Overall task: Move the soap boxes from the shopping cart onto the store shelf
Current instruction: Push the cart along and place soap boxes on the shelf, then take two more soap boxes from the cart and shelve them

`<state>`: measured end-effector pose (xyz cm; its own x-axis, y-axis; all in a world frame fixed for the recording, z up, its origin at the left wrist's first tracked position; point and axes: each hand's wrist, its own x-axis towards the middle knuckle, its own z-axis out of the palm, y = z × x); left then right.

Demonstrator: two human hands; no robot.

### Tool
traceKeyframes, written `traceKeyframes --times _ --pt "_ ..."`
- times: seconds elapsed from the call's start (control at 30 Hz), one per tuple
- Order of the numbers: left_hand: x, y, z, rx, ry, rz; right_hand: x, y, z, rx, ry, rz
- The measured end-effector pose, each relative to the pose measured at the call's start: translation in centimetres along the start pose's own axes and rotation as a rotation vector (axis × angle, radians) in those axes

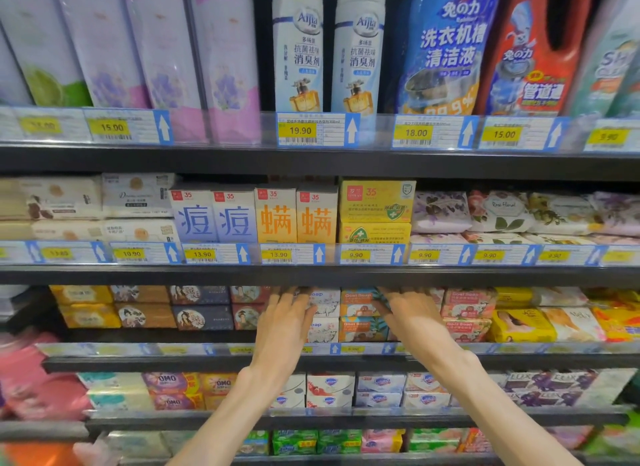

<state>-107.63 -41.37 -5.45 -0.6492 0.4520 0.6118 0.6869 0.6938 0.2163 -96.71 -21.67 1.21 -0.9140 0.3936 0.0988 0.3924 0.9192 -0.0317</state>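
Both my hands reach into the third shelf [156, 364] from the top. My left hand [285, 321] lies with straight fingers against the white goat soap boxes [323, 308], which stand stacked two high. My right hand [407, 315] presses with spread fingers on the orange goat soap boxes [358, 304] and partly covers the stack to their right. Neither hand grips a box. Pink goat soap boxes [467, 313] stand further right. The shopping cart is out of view.
Dark shelf edges with price tags [299, 131] run across above and below. Tall bottles [299, 46] fill the top shelf. Boxed soaps [277, 216] fill the second shelf, more soap packs [330, 391] the lower ones. A blurred pink object [38, 382] is at the left.
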Motion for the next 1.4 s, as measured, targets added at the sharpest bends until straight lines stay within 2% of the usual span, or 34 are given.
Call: traceKeyframes --times 0.07,0.23,0.33,0.4,0.47,0.6,0.7,0.9,1.03,1.13,1.17,1.3,1.4 --pt "0.0 0.1 -0.2 0.019 -0.017 0.002 -0.1 0.0 0.2 0.013 0.036 -0.003" --pt "-0.8 0.6 -1.3 0.047 -0.024 0.008 -1.8 0.9 2.4 0.034 0.325 -0.154" --pt "-3.0 0.6 -2.5 0.007 -0.01 0.042 -3.2 0.3 3.5 0.108 0.503 -0.391" --pt "-5.0 0.1 -3.4 -0.002 0.013 0.026 -3.6 -0.6 4.0 0.144 0.548 -0.597" --pt "-7.3 -0.4 -4.3 0.022 0.025 -0.03 -3.6 -1.8 4.5 0.175 0.504 -0.738" --pt "-11.8 -2.0 -6.9 0.085 0.002 -0.152 -3.4 -6.0 5.5 0.244 0.36 -0.875" --pt "-16.4 -3.4 -10.1 0.198 -0.023 -0.32 -4.1 -10.5 5.9 0.305 0.295 -1.027" --pt "-28.0 -5.7 -18.6 0.437 -0.047 -0.614 -9.0 -21.8 7.1 0.439 0.177 -1.314" --pt "-36.5 -7.4 -24.2 0.532 -0.059 -0.797 -13.6 -29.9 8.0 0.484 0.127 -1.546" --pt "-41.9 -8.0 -27.9 0.594 -0.038 -0.905 -17.4 -35.6 8.4 0.489 0.064 -1.65" --pt "-44.3 -8.3 -29.5 0.615 -0.033 -0.942 -19.4 -38.3 8.3 0.502 0.091 -1.689" --pt "-50.2 -10.1 -34.5 0.663 0.019 -1.014 -24.9 -46.4 8.2 0.503 0.053 -1.812" --pt "-53.5 -12.5 -38.1 0.683 0.053 -1.03 -28.8 -51.6 7.5 0.494 0.06 -1.839"
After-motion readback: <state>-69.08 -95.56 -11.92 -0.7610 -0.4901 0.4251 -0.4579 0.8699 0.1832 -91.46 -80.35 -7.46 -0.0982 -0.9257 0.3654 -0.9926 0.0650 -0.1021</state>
